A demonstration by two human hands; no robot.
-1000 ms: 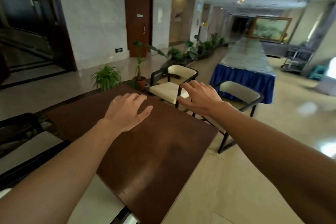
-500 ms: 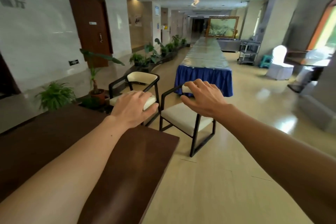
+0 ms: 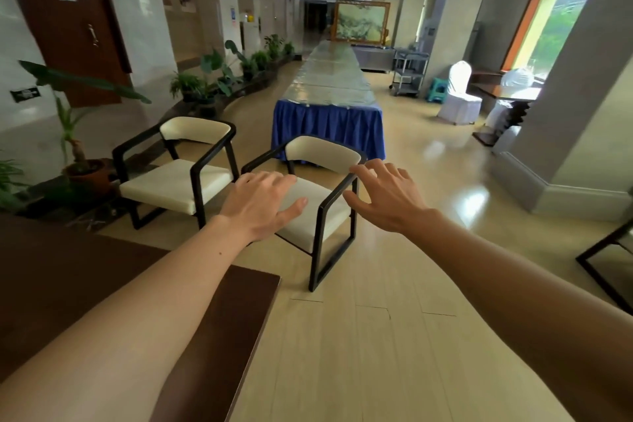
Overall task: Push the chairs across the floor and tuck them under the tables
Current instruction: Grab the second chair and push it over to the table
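Hall floor (image 3: 394, 336) w/ dark brown table (image 3: 85, 284) at lower left; two cream-seated, black-framed chairs stand out on the floor beyond its corner, not tucked in: near chair (image 3: 318, 212) centre, far chair (image 3: 178, 178) to its left by the potted plant (image 3: 73, 134). Left hand (image 3: 262, 204) & right hand (image 3: 383, 197) reach toward near chair, palms down, fingers spread, gripping nothing

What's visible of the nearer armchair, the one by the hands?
The nearer armchair has a black loop frame forming arms and legs, with a cream padded seat and curved backrest. It stands upright on the pale floor, untucked, facing the camera, right of a matching chair. Both open hands hover before it; contact can't be confirmed.
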